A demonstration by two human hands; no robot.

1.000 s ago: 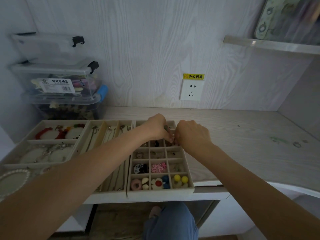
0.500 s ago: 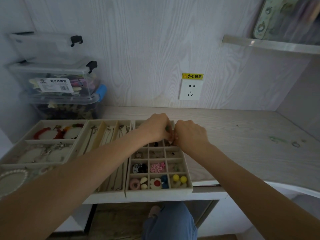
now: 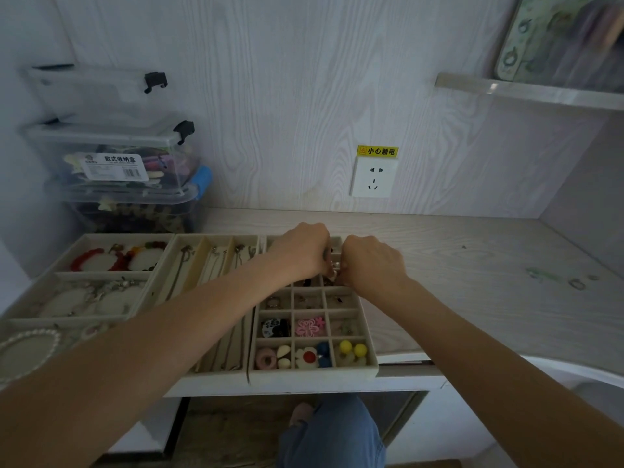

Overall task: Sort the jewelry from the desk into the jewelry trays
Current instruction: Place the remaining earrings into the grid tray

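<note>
Three beige jewelry trays lie side by side on the desk. The grid tray point(image 3: 373, 361) on the right holds rings, small charms and earrings in its compartments. My left hand point(image 3: 302, 251) and my right hand point(image 3: 371, 261) meet over its far rows, fingers curled, pinching a small pearly piece of jewelry point(image 3: 334, 266) between them. The middle tray point(image 3: 199, 251) holds necklaces in long slots. The left tray point(image 3: 57, 273) holds red bead bracelets and a pearl bracelet point(image 3: 23, 339).
Stacked clear storage boxes point(image 3: 111, 157) stand at the back left against the wall. A few small green and ring-like pieces point(image 3: 574, 282) lie on the desk at the far right. A wall socket point(image 3: 373, 177) is behind; a shelf point(image 3: 526, 91) hangs upper right.
Both hands stay together over the far rows of the grid tray, shifting only slightly while working the small piece between the fingers.
</note>
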